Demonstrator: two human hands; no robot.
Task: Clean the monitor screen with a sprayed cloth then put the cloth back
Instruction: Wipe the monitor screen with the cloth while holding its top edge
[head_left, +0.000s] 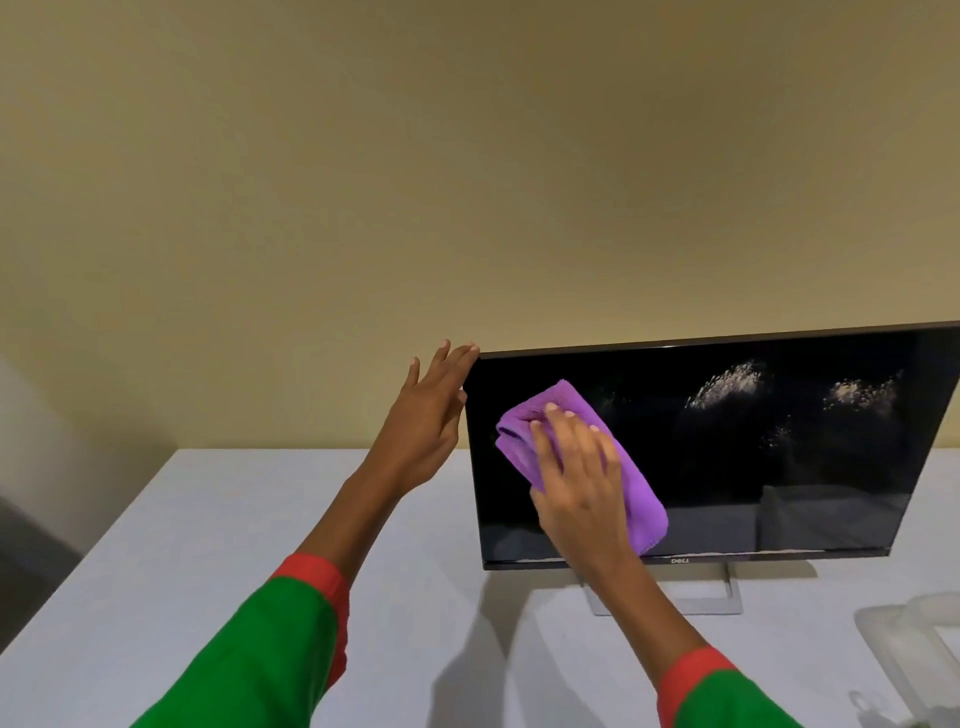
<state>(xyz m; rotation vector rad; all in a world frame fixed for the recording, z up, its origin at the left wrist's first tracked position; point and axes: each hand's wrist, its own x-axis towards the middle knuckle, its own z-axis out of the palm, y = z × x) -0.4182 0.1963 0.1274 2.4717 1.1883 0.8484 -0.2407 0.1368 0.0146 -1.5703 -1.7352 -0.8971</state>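
A black monitor (779, 483) stands on a white table, its right edge cut off by the frame. Two whitish spray patches show on the upper right of the screen. A folded purple cloth (636, 483) lies flat against the left part of the screen, pressed there by my right hand (582, 478) with fingers spread over it. My left hand (428, 415) is open beside the monitor's upper left corner, fingertips at the top edge and thumb near the left edge; whether it touches is unclear.
The white table (208, 545) stretches to the left and front. The monitor's silver stand (727, 597) rests behind my right forearm. A translucent plastic object (914, 649) sits at the table's right edge, partly out of frame. A plain beige wall is behind.
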